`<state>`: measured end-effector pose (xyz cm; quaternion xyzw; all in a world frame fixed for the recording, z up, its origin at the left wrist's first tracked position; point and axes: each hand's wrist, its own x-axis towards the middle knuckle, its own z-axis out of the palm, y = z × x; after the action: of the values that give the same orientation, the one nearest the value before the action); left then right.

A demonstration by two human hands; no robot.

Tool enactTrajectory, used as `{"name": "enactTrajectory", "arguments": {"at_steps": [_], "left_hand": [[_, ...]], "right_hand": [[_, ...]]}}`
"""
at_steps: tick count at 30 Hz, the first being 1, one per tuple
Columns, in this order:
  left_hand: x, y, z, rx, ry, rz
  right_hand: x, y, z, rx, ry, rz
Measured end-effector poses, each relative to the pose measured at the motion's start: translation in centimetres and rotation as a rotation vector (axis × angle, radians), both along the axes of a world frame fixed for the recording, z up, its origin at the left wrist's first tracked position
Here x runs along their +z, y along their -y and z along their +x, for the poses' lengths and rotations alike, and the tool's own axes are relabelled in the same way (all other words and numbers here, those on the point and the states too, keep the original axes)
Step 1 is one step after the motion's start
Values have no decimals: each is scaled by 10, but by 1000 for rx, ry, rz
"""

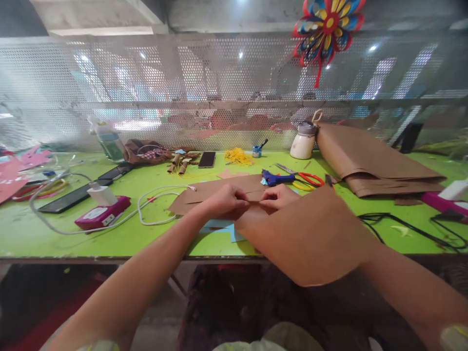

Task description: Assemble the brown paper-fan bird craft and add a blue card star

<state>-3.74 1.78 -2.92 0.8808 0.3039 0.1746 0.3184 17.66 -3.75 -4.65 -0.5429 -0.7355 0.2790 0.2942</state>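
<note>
A sheet of brown paper [310, 239] hangs over the table's front edge and covers part of my right forearm. My left hand [229, 201] pinches the sheet's far edge between thumb and fingers. Just beside it, my right hand [278, 197] grips the same edge, partly hidden behind the paper. More flat brown paper pieces [197, 191] lie beneath and behind my hands. Light blue paper [219, 225] shows under them near the table edge. A blue glue gun [278, 178] rests just beyond my right hand.
Scissors [285, 168] with orange handles lie behind the glue gun. A folded brown paper stack [380, 161] and a jar [303, 141] stand at the back right. At left are a white cable [140, 209], a magenta power strip [104, 214] and a phone [207, 159] farther back.
</note>
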Motion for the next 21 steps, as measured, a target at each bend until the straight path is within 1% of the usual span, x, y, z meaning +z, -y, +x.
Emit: {"name": "enactTrajectory", "arguments": {"at_steps": [2, 7, 12, 14, 18, 21], "left_hand": [[0, -2, 0, 3, -26, 82], [-2, -3, 2, -11, -84, 158], [-4, -2, 4, -28, -139, 241], [-5, -2, 4, -34, -148, 277], [-7, -1, 4, -26, -169, 348], [-3, 3, 3, -17, -213, 406]], "right_hand": [[-2, 0, 2, 37, 45, 74], [-4, 1, 6, 131, 218, 237], [-11, -2, 9, 189, 364, 327], [-12, -1, 8, 211, 405, 345], [-4, 6, 4, 253, 464, 363], [5, 13, 0, 290, 567, 383]]}}
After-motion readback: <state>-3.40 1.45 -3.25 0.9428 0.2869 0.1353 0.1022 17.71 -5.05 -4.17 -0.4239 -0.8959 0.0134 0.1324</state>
